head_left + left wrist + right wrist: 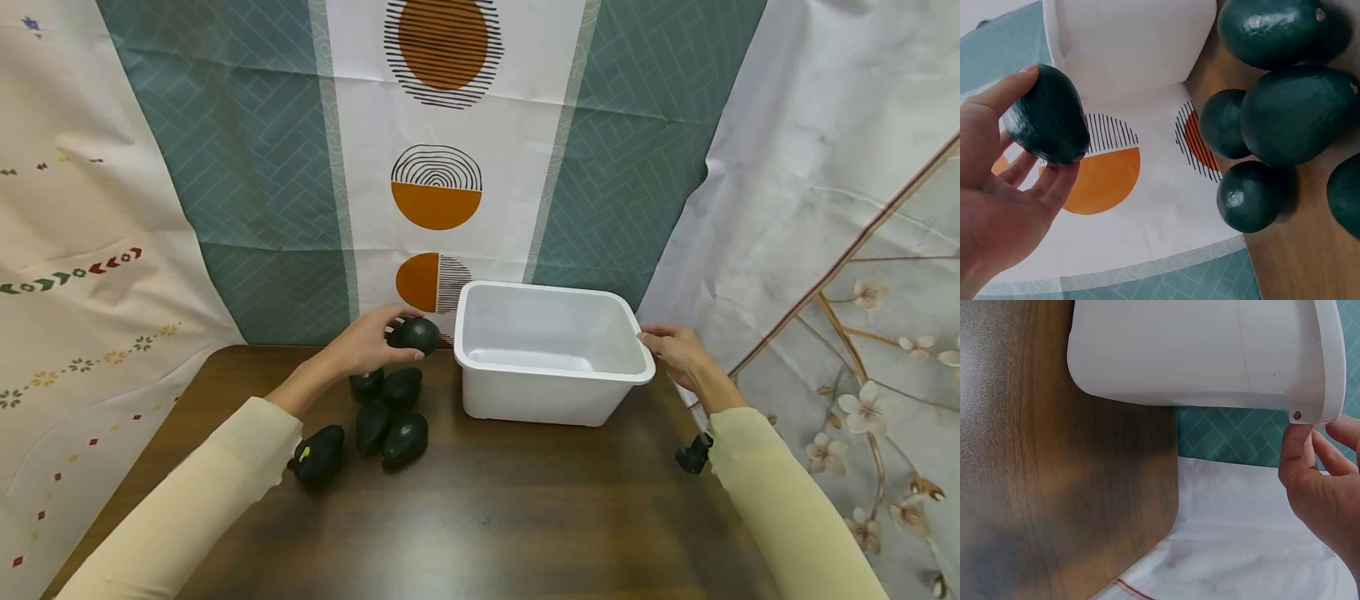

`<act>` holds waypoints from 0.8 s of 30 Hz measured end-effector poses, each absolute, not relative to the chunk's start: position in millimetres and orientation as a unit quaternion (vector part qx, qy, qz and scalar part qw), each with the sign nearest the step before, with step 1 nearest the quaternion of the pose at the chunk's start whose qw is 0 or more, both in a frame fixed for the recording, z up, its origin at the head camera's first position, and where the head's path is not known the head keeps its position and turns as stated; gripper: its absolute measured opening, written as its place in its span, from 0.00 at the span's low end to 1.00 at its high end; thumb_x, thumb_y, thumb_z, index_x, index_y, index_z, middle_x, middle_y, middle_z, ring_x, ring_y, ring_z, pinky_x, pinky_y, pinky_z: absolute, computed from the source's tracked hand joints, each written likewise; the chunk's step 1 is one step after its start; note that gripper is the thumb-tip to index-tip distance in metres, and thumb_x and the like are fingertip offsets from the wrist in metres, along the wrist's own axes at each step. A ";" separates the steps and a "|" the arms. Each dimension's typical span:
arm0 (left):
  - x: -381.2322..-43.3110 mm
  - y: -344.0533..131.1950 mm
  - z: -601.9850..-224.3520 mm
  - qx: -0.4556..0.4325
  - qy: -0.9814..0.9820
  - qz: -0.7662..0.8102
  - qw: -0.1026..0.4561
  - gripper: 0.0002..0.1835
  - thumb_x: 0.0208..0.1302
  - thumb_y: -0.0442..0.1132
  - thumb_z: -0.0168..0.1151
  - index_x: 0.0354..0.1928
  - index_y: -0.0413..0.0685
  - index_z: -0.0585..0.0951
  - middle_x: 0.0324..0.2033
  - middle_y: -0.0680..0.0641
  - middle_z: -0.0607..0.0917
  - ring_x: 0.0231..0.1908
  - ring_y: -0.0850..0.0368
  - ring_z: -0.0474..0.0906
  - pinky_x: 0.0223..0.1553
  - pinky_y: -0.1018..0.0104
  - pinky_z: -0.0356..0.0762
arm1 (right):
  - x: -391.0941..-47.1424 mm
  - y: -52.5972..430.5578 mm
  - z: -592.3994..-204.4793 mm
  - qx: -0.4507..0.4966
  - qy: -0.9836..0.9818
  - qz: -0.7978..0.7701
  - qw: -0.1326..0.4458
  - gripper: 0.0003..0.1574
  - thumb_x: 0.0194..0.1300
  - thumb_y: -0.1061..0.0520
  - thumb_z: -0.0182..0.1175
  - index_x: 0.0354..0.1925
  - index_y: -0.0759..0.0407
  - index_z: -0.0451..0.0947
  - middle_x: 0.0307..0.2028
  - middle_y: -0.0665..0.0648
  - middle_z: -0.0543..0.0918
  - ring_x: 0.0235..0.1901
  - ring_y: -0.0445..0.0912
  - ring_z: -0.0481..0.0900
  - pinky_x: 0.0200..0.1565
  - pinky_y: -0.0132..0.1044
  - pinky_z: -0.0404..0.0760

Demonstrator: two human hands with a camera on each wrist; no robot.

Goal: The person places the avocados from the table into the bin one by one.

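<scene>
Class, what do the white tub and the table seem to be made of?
Tub: probably plastic, fairly glossy, judging by its smooth, rounded, moulded-looking form. Table: wood or wood-look laminate, slightly shiny; brown grain and a reflected highlight show.

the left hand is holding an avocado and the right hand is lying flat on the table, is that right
The right hand isn't on the table: it grips the white bin at its rim, as the right wrist view shows. The left hand does hold an avocado.
</scene>
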State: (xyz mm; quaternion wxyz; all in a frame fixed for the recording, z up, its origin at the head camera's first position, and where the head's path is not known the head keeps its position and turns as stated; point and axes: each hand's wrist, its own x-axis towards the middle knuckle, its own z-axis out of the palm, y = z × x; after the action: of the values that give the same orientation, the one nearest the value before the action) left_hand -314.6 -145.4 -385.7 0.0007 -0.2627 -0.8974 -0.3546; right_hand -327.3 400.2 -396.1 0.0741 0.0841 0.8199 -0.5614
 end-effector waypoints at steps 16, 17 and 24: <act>-318.9 -124.3 -373.3 -0.289 -0.900 -0.325 0.007 0.38 0.62 0.49 0.80 0.71 0.48 0.76 0.64 0.43 0.80 0.61 0.42 0.77 0.61 0.43 0.80 | -326.9 400.2 -395.6 0.079 0.818 -0.565 0.071 0.37 0.82 0.55 0.56 0.77 0.74 0.61 0.70 0.71 0.68 0.61 0.55 0.74 0.53 0.32 0.81; -318.8 -122.5 -372.6 -0.294 -0.900 -0.323 0.008 0.38 0.62 0.49 0.80 0.71 0.47 0.76 0.64 0.43 0.80 0.61 0.42 0.77 0.61 0.43 0.80 | -326.9 400.3 -395.7 0.079 0.819 -0.564 0.070 0.37 0.82 0.54 0.56 0.77 0.74 0.61 0.70 0.71 0.68 0.61 0.55 0.74 0.50 0.30 0.81; -318.7 -110.2 -365.3 -0.318 -0.893 -0.318 0.014 0.37 0.61 0.47 0.80 0.70 0.45 0.77 0.61 0.42 0.81 0.59 0.42 0.78 0.61 0.44 0.79 | -326.7 400.1 -395.9 0.082 0.817 -0.566 0.075 0.38 0.82 0.53 0.56 0.78 0.73 0.59 0.72 0.72 0.66 0.64 0.57 0.72 0.61 0.39 0.80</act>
State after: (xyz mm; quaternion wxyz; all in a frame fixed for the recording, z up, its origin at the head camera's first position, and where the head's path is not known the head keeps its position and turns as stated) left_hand -318.7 -110.2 -365.3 0.0142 -0.3181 -0.8932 -0.3176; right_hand -326.7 400.1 -395.9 0.0752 0.0818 0.8171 -0.5657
